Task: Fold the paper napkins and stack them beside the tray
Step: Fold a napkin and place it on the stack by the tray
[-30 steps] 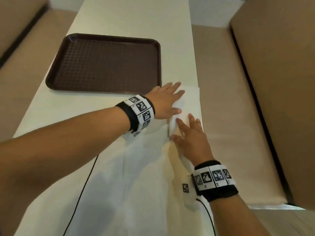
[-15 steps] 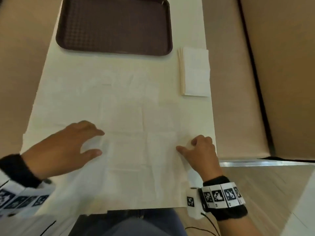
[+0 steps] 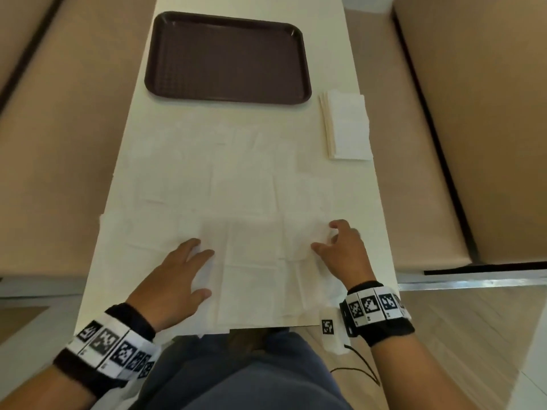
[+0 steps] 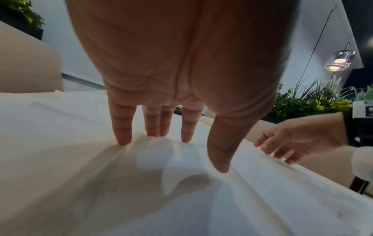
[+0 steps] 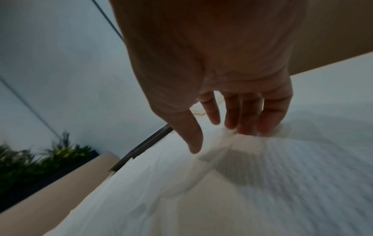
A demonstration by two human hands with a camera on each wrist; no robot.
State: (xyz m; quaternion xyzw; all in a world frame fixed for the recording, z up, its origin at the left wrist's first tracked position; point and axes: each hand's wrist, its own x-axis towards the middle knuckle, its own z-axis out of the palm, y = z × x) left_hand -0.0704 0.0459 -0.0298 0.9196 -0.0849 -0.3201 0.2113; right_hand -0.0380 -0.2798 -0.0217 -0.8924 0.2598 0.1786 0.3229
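Several unfolded white napkins overlap across the near half of the table [image 3: 225, 116]. The top napkin [image 3: 254, 261] lies between my hands. My left hand [image 3: 205, 270] rests on its left part, fingers straight, fingertips [image 4: 123, 140] pressing and wrinkling the paper [image 4: 262, 199]. My right hand [image 3: 325, 236] is at its far right corner, fingers curled and pinching up a small ridge of paper [image 5: 228, 135]; in the right wrist view the right hand [image 5: 214, 138] has its thumb slightly apart. The empty brown tray [image 3: 228, 57] sits far centre. A stack of folded napkins [image 3: 347, 125] lies by its near right corner.
Beige bench seats run along the table on the left [image 3: 59, 128] and right [image 3: 473, 113]. My lap in blue jeans [image 3: 236, 371] is at the table's near edge. A thin black cable [image 3: 364, 371] hangs from my right wrist band.
Both hands left the folded stack and came back to the near napkins. Since half a second ago the left hand slid right onto the top napkin; the right hand stays at its corner.
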